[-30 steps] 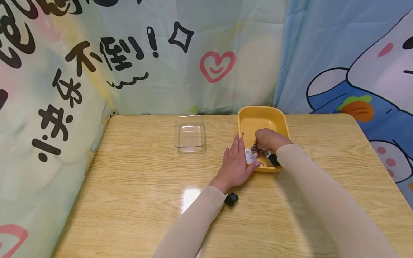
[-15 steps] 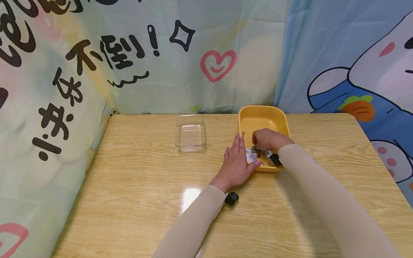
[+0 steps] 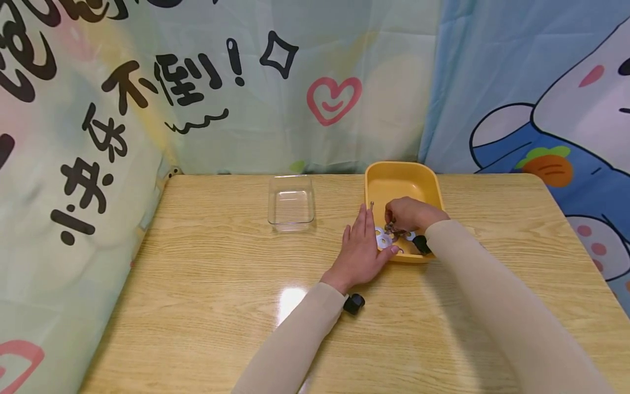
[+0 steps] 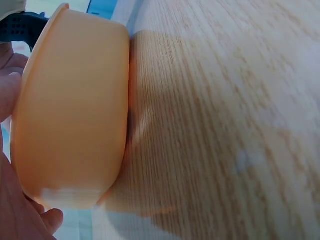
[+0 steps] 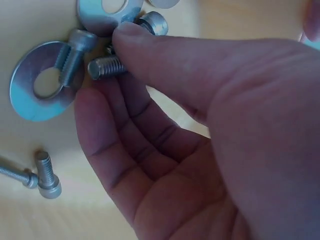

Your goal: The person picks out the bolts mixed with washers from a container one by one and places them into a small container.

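Note:
In the head view, my left hand rests along the left side of a yellow plastic bin, its fingers straight and its thumb by the front rim. The bin's outer wall fills much of the left wrist view. Inside the bin, my right hand pinches a silver socket-head bolt between thumb and fingers; the thumb covers part of it. A knurled bolt head shows just past the thumb tip. Nearby lie a flat washer with a bolt over it, and smaller bolts.
A clear, square plastic container stands to the left of the bin on the wooden table. A printed cloth hangs behind the table's back edge. A long thin screw leans at the bin's left wall.
My right hand shifts slightly to the left within the bin, its fingers working among the metal parts. The left hand stays at the bin's side.

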A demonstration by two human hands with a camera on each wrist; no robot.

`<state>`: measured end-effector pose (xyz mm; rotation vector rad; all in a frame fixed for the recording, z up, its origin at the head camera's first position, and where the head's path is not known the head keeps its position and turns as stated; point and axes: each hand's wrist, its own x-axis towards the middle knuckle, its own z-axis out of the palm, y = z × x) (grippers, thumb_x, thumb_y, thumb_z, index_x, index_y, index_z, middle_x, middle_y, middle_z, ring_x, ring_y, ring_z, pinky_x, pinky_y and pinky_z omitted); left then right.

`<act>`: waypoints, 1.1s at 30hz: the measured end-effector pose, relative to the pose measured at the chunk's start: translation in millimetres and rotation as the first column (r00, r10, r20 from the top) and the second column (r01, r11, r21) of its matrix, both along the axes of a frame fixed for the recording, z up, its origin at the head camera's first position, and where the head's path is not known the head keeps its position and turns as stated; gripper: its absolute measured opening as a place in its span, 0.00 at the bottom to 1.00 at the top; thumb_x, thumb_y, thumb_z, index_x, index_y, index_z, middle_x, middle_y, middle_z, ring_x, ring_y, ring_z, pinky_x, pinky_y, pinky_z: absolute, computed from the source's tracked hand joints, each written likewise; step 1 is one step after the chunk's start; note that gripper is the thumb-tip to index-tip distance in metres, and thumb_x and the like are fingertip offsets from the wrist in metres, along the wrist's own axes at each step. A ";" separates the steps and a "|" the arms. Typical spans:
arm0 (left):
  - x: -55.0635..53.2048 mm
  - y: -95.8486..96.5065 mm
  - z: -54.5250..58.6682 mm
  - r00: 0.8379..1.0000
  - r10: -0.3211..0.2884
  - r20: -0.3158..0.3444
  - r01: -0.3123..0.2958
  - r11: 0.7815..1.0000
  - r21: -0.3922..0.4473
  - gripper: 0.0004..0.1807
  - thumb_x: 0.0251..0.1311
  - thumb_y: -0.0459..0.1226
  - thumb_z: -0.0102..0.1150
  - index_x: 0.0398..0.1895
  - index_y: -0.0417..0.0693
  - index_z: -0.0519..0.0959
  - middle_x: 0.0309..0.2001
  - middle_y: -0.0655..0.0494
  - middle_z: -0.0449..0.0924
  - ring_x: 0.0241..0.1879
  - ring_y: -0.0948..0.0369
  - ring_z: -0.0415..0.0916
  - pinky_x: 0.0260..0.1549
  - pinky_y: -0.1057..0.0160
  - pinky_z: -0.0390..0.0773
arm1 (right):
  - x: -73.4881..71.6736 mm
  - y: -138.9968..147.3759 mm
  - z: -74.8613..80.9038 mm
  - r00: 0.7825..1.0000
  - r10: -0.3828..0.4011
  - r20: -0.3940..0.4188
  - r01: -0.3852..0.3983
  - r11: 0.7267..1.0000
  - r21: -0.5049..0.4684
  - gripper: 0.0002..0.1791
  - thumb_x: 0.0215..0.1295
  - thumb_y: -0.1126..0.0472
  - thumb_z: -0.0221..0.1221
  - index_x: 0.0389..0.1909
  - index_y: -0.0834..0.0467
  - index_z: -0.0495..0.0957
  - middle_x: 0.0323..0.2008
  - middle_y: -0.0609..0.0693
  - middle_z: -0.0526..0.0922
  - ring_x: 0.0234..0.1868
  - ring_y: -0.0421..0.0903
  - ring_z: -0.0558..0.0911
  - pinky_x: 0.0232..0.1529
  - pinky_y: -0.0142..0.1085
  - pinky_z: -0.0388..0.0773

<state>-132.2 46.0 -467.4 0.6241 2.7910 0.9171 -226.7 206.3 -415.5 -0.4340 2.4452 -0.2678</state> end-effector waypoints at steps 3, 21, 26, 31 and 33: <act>0.1 0.6 0.2 1.000 0.003 0.003 -0.003 1.000 -0.005 0.51 0.73 0.58 0.47 0.80 0.37 0.35 0.81 0.46 0.28 0.79 0.55 0.35 0.74 0.47 0.44 | 0.3 2.7 1.5 1.000 0.009 -0.021 -0.009 1.000 0.006 0.06 0.64 0.74 0.60 0.39 0.64 0.76 0.32 0.54 0.79 0.33 0.48 0.76 0.39 0.38 0.75; -0.3 0.5 0.4 1.000 0.004 0.008 -0.004 1.000 -0.017 0.50 0.73 0.58 0.47 0.80 0.37 0.35 0.81 0.46 0.28 0.79 0.54 0.35 0.74 0.48 0.44 | 9.4 6.6 11.7 0.969 -0.023 -0.245 0.008 0.998 -0.062 0.06 0.68 0.68 0.60 0.42 0.67 0.76 0.33 0.55 0.81 0.34 0.51 0.78 0.45 0.47 0.77; -0.1 0.5 0.6 1.000 -0.002 0.007 0.002 1.000 -0.013 0.50 0.74 0.58 0.46 0.80 0.37 0.35 0.81 0.45 0.28 0.79 0.54 0.36 0.74 0.48 0.45 | 12.1 4.7 12.1 0.940 -0.038 -0.340 -0.009 0.991 -0.133 0.07 0.69 0.68 0.60 0.42 0.68 0.75 0.31 0.56 0.80 0.33 0.52 0.77 0.44 0.48 0.77; 0.1 0.1 -0.1 1.000 -0.003 0.013 0.003 1.000 -0.019 0.51 0.74 0.59 0.45 0.80 0.38 0.34 0.81 0.46 0.27 0.79 0.54 0.36 0.75 0.48 0.43 | 14.0 0.5 14.1 0.927 -0.053 -0.372 -0.004 0.989 -0.151 0.08 0.69 0.69 0.59 0.45 0.69 0.76 0.34 0.58 0.81 0.36 0.54 0.78 0.47 0.50 0.77; 0.3 0.1 -0.8 1.000 -0.002 0.016 0.002 1.000 -0.016 0.51 0.74 0.58 0.46 0.80 0.38 0.34 0.81 0.46 0.27 0.79 0.54 0.35 0.75 0.48 0.43 | 15.2 -1.5 15.5 0.926 -0.067 -0.371 0.011 0.988 -0.152 0.09 0.69 0.69 0.58 0.46 0.69 0.76 0.36 0.59 0.82 0.37 0.55 0.78 0.48 0.50 0.77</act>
